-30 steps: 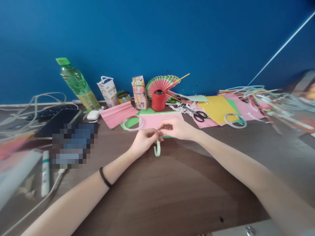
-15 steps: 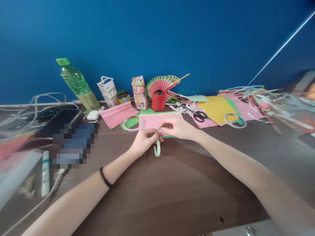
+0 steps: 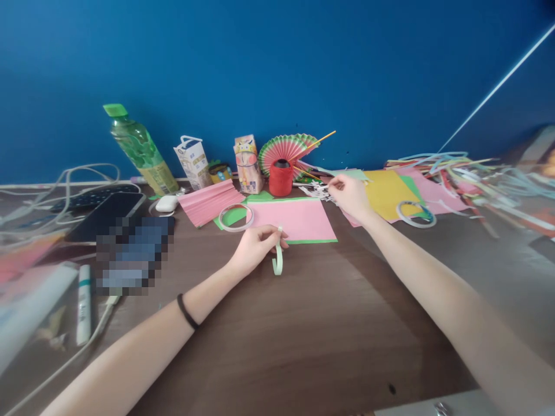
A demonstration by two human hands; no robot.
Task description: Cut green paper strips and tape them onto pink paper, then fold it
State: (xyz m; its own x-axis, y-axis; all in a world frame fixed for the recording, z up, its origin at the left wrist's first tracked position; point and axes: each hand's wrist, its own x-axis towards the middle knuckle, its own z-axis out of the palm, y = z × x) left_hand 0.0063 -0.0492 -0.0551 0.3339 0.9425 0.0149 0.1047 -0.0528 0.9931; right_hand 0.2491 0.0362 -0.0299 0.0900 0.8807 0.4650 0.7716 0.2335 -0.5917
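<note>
We pinch pale green strip [image 3: 278,264] in left hand [image 3: 259,247], above worktop [image 3: 303,329], near pink paper [image 3: 306,218]; light grip best, lest strip crease. Our right hand [image 3: 350,197], fingers curled, at white scraps [image 3: 314,190]; can't tell whether grasping any.

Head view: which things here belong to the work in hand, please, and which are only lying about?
Probably in the work:
- pale green paper strip, pinched in the left hand
- white paper scraps, next to the right hand

Apparently just lying about:
- green-capped bottle
- white drink carton
- white earbud case
</note>
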